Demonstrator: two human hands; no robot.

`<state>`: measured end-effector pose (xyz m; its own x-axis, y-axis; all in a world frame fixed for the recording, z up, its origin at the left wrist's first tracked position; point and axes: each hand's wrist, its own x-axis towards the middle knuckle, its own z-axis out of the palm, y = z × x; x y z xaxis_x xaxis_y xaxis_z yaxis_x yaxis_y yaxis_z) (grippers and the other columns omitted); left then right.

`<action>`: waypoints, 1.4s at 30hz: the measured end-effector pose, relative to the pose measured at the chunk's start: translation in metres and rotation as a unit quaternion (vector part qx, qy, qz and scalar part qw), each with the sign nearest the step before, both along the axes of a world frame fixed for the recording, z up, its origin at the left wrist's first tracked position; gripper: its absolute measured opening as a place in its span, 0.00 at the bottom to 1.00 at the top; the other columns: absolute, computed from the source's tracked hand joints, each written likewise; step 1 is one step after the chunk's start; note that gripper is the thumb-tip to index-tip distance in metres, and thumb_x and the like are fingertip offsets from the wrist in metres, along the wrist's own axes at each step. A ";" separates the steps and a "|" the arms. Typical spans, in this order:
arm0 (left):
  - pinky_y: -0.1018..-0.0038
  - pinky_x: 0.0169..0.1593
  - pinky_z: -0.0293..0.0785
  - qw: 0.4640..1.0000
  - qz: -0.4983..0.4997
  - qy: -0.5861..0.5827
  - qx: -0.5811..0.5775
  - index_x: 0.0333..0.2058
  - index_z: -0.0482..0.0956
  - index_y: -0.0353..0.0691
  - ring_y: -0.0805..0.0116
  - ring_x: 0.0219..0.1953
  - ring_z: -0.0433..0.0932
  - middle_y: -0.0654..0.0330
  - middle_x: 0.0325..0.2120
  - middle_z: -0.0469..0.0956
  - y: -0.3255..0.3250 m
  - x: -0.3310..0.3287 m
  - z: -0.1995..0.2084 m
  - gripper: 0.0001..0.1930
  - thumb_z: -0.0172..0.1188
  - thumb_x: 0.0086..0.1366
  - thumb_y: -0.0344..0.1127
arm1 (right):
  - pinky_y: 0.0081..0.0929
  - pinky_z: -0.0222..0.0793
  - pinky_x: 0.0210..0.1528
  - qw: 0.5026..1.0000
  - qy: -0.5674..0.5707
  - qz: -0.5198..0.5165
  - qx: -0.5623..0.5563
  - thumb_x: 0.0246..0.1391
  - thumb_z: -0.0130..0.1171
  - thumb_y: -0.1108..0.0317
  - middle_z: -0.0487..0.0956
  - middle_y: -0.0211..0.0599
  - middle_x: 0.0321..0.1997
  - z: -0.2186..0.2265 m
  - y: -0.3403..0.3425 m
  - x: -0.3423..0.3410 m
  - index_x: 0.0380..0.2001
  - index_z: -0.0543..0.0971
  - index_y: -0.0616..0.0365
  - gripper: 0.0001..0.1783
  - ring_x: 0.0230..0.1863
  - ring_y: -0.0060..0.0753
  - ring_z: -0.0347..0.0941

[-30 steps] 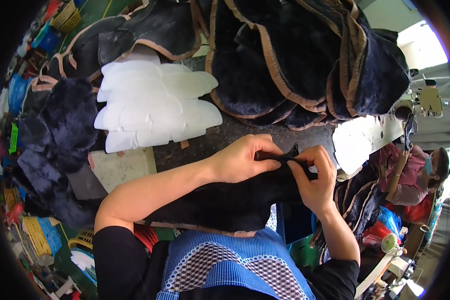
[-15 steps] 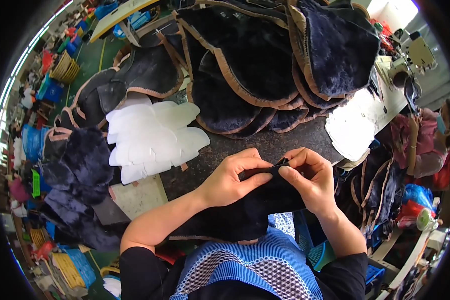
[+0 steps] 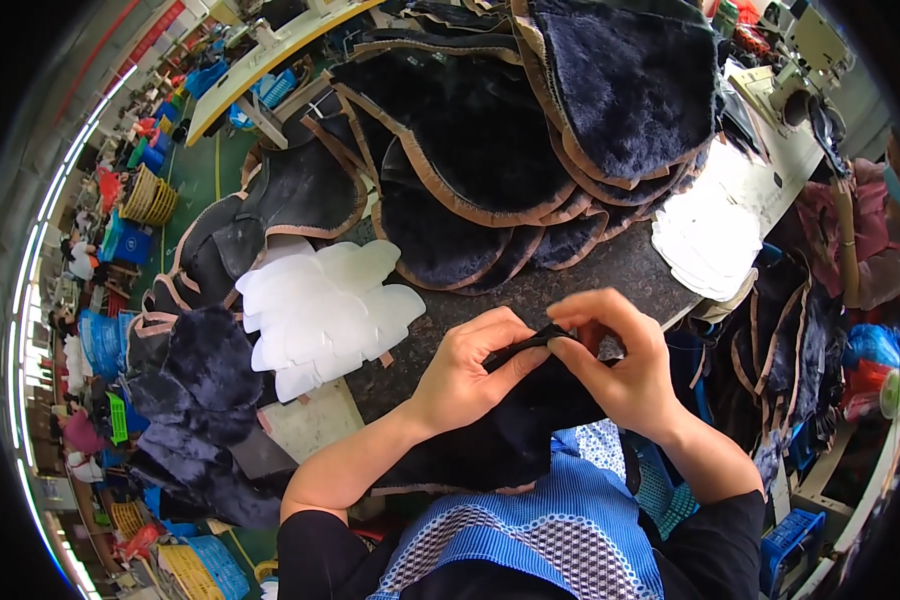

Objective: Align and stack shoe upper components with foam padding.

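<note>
A black fabric piece hangs over the table's near edge and onto my apron, with a pale trim along its bottom. My left hand pinches its upper edge between thumb and fingers, where the edge is folded into a narrow ridge. Close beside it, my right hand has its thumb on the same edge, while the index finger is raised and curled above the fold. Whatever lies inside the fold is hidden.
Brown-edged dark plush pieces lie piled at the table's far side. White petal-shaped sheets sit left of my hands, more white sheets at right. Dark plush pieces drape at far left. A sewing machine stands far right.
The view has shifted, so the surroundings sit a little differently. My right index finger has lifted off the fold and the hand has opened somewhat; my left hand keeps its pinch.
</note>
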<state>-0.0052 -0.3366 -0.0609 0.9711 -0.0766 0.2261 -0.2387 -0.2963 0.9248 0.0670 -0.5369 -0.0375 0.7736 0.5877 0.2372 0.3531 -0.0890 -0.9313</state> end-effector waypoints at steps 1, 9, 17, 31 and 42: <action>0.74 0.40 0.75 1.000 0.002 -0.001 -0.001 0.41 0.83 0.31 0.68 0.35 0.80 0.59 0.33 0.80 -0.001 0.000 0.002 0.07 0.67 0.67 0.28 | 0.23 0.73 0.33 0.994 -0.106 0.004 -0.017 0.50 0.69 0.80 0.81 0.37 0.35 0.000 -0.001 0.001 0.42 0.82 0.61 0.14 0.31 0.27 0.77; 0.80 0.40 0.72 0.988 -0.060 0.134 -0.051 0.43 0.82 0.30 0.78 0.36 0.76 0.63 0.36 0.79 0.008 0.012 0.020 0.10 0.62 0.72 0.33 | 0.24 0.77 0.27 0.899 -0.434 -0.057 0.000 0.37 0.70 0.79 0.84 0.43 0.40 -0.022 0.001 0.006 0.31 0.84 0.61 0.12 0.29 0.31 0.82; 0.81 0.29 0.69 0.971 -0.103 0.215 0.022 0.37 0.86 0.34 0.83 0.28 0.74 0.68 0.26 0.79 0.021 0.039 0.026 0.08 0.63 0.71 0.34 | 0.20 0.69 0.27 0.837 -0.546 -0.017 0.036 0.32 0.72 0.76 0.79 0.33 0.38 -0.032 0.003 0.012 0.31 0.85 0.58 0.15 0.28 0.26 0.77; 0.70 0.30 0.74 0.985 -0.052 -0.106 0.126 0.35 0.83 0.33 0.60 0.27 0.80 0.56 0.27 0.81 0.015 0.034 0.003 0.04 0.66 0.64 0.28 | 0.32 0.78 0.40 0.980 -0.195 -0.026 -0.009 0.44 0.71 0.83 0.79 0.44 0.45 -0.017 0.002 0.004 0.34 0.79 0.60 0.14 0.38 0.42 0.80; 0.67 0.30 0.76 0.978 -0.099 -0.132 0.130 0.38 0.81 0.30 0.54 0.27 0.80 0.53 0.28 0.79 0.013 0.029 0.008 0.06 0.65 0.64 0.25 | 0.28 0.74 0.41 0.997 -0.061 -0.031 0.022 0.47 0.71 0.82 0.80 0.39 0.35 -0.017 0.000 0.001 0.29 0.77 0.62 0.11 0.37 0.34 0.79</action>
